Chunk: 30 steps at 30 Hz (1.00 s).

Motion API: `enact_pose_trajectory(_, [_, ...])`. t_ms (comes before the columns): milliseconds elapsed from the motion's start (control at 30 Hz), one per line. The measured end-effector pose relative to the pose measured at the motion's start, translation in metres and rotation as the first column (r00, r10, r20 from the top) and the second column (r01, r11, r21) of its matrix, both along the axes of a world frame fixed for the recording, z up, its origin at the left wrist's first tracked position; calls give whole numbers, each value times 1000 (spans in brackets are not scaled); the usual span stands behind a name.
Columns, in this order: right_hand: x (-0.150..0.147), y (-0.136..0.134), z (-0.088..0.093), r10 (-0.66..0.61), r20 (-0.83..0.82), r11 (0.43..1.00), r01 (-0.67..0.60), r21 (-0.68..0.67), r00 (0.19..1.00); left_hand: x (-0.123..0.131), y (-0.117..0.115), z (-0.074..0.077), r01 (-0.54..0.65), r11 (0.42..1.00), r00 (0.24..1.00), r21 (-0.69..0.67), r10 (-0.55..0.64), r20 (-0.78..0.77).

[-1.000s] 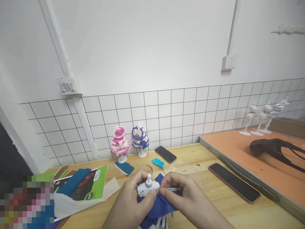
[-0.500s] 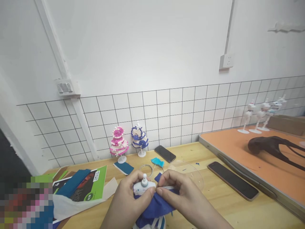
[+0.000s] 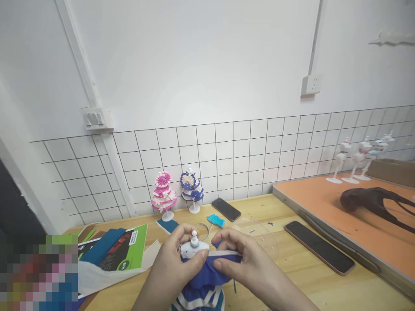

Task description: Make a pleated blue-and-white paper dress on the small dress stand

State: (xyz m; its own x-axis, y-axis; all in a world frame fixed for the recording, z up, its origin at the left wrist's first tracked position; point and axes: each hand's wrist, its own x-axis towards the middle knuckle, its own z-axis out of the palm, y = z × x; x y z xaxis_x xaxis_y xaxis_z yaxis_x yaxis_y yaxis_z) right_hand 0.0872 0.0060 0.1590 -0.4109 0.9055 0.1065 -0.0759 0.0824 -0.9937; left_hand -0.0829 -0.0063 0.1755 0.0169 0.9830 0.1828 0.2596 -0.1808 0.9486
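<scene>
A small white dress form (image 3: 193, 248) stands upright at the lower middle, its knobbed neck pointing up. My left hand (image 3: 171, 265) is closed around its shoulders, thumb across the front. From the chest hangs a gathered blue paper strip (image 3: 207, 272) with a white band along its top edge. My right hand (image 3: 249, 261) grips the strip's free end on the right, thumb in front and fingers behind. Below it, a tiered skirt (image 3: 199, 300) in blue, white and teal covers the form's lower part.
Behind stand a pink paper-dressed form (image 3: 164, 192) and a blue-and-white one (image 3: 192, 190). Two phones (image 3: 226, 209) lie on the wooden table, with a pleated turquoise piece (image 3: 215, 220) and a tape roll (image 3: 203, 231). Papers (image 3: 139, 246) are at left; an orange board (image 3: 311, 190) is at right.
My right fingers have slid apart from the left thumb and spread slightly, showing more of the white band. The form has shifted a little left and the view has turned slightly.
</scene>
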Motion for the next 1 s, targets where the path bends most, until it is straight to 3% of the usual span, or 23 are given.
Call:
enact_pose_trajectory(167, [-1, -3, 5, 17, 28, 1000, -17, -8, 999, -7, 2, -1, 102, 994, 993, 26, -101, -54])
enact_pose_trajectory(333, [-1, -5, 8, -85, 124, 991, 71, 113, 989, -16, 4, -1, 221, 975, 972, -12, -221, -80])
enact_pose_trajectory(533, [1, -13, 12, -102, 209, 986, 71, 152, 973, -25, 10, -10, 370, 927, 927, 69, -373, 37])
enact_pose_trajectory(800, [2, -16, 19, -146, 229, 946, 68, 317, 962, -27, 13, -13, 481, 870, 856, 106, -493, 155])
enact_pose_trajectory(1000, [3, -14, 15, -138, 250, 954, 61, 294, 958, -23, 10, -13, 496, 862, 846, 100, -506, 168])
